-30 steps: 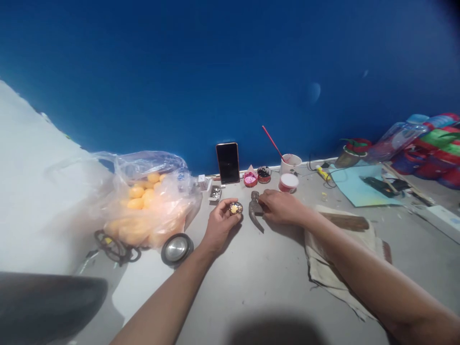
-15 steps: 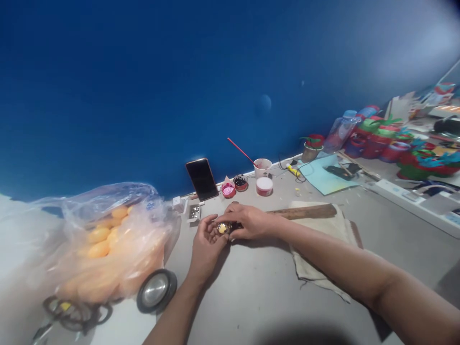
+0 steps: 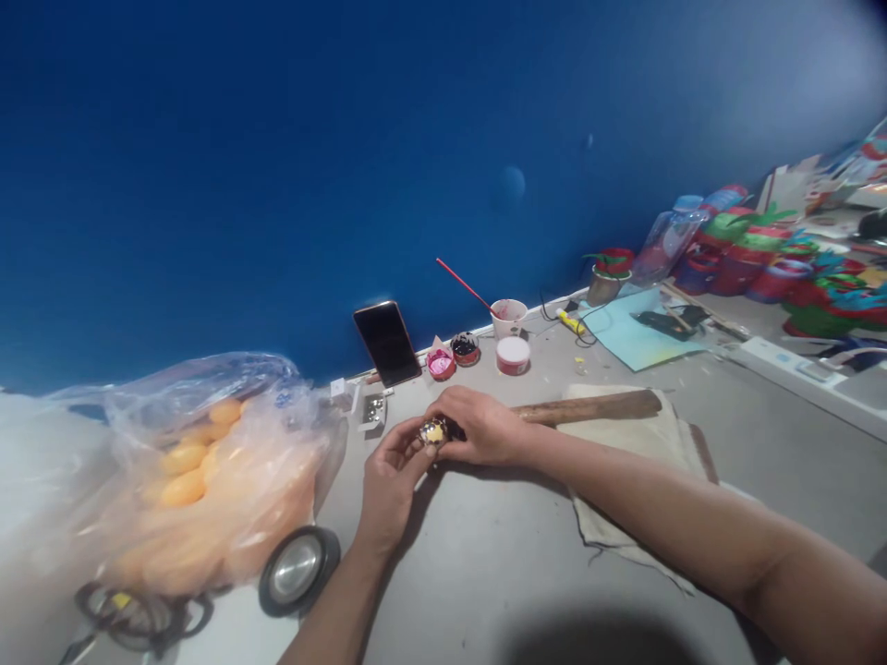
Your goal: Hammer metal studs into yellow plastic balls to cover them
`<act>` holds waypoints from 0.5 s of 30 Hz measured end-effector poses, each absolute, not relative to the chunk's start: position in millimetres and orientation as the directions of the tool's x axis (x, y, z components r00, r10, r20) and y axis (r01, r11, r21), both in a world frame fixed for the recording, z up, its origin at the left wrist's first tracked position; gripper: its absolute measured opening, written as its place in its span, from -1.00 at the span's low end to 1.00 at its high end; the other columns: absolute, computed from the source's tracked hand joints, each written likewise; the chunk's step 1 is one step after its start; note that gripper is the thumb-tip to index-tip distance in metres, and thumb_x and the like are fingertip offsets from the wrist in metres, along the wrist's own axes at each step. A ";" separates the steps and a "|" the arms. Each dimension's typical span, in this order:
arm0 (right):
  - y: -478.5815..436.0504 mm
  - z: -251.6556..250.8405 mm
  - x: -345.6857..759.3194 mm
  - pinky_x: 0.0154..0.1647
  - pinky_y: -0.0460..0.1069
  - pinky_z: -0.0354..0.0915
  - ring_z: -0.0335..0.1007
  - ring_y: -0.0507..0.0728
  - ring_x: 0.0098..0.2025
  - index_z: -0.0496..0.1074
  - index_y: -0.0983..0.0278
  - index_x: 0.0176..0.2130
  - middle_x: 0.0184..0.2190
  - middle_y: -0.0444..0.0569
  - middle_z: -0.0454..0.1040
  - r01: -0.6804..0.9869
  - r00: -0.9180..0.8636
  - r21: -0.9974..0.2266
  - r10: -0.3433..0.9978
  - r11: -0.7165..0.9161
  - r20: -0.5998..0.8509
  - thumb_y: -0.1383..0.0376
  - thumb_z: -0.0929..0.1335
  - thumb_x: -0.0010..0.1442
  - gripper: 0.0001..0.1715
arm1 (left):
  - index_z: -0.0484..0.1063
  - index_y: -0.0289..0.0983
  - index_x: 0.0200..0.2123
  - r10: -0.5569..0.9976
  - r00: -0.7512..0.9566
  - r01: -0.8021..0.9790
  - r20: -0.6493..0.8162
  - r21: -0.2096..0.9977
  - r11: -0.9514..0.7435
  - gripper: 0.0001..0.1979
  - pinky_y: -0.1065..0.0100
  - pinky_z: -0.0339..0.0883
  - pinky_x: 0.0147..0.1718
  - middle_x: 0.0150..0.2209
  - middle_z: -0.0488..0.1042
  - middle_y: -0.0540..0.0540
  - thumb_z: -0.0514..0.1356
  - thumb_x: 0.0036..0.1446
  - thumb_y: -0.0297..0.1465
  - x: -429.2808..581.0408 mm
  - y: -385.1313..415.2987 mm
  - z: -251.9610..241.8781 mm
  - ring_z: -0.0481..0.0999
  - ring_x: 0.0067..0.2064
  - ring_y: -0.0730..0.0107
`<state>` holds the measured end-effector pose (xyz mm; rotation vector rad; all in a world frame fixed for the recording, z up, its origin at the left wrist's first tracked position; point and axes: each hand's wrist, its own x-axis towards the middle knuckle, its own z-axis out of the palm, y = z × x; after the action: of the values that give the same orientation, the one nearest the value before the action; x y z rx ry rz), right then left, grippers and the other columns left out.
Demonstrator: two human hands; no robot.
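Observation:
Near the middle of the table, my left hand [image 3: 389, 476] is closed, its fingertips and thumb around a small round piece [image 3: 433, 431] with a yellow middle and shiny dark edges. My right hand [image 3: 481, 425] meets it from the right, fingers curled over a dark part joined to or beside that piece. What exactly the right fingers grip is partly hidden. Behind the right hand a wooden stick [image 3: 596, 406] reaches out over a folded cream cloth [image 3: 624, 443]; whether it touches the hand I cannot tell. A small open box of shiny bits [image 3: 372, 413] stands beyond my left hand.
A phone [image 3: 386, 342] leans on the blue wall. Beside it are a pink pot [image 3: 440, 362], a black pot [image 3: 465, 348], a lidded tub [image 3: 513, 356] and a paper cup [image 3: 509, 319] with a red stick. At left lies a plastic bag of orange balls [image 3: 184, 489]; at right, a power strip [image 3: 783, 369].
My view has shifted slightly. My left fingers have closed more around the small piece, and it is turned a little more upward. My right hand stays almost in place.

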<state>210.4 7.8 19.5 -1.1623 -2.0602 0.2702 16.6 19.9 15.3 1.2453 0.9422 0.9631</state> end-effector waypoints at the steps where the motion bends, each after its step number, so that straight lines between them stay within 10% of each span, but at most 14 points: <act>1: 7.6 20.0 210.2 -0.15 0.06 0.31 0.41 0.20 -0.14 0.43 0.25 -0.08 -0.19 0.01 0.52 0.641 -0.321 -0.501 0.796 0.582 0.514 0.20 0.52 0.19 -0.64 | 0.55 -0.25 -0.05 0.945 0.321 -0.079 -0.055 0.993 0.085 -0.53 0.31 0.45 -0.21 -0.17 0.64 -0.12 0.48 -0.06 -0.27 16.8 20.1 14.7 0.58 -0.19 0.28; 7: 2.5 21.7 203.6 -0.01 0.10 0.35 0.41 0.18 -0.09 0.39 0.23 -0.09 -0.15 0.01 0.51 0.478 -0.285 -0.526 0.691 0.703 0.664 0.49 0.38 0.16 -0.69 | 0.54 -0.23 -0.07 0.974 0.215 -0.045 0.075 0.997 -0.067 -0.59 0.28 0.45 -0.19 -0.19 0.62 -0.09 0.44 -0.03 -0.35 21.7 2.5 15.0 0.56 -0.22 0.29; 15: -11.4 27.7 195.2 0.11 0.13 0.36 0.39 0.21 0.10 0.33 0.20 0.14 0.06 0.08 0.46 0.375 -0.332 -0.701 0.794 0.607 0.509 0.60 0.28 0.01 -0.28 | 0.52 -0.19 -0.14 0.954 0.103 0.037 0.283 0.957 -0.288 -0.76 0.26 0.40 -0.11 -0.16 0.53 -0.11 0.37 0.09 -0.41 22.2 -5.7 12.6 0.51 -0.17 0.25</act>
<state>195.2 -11.4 27.7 -0.9296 -1.9388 0.5907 22.2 -5.7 12.6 1.5032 1.0225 1.3181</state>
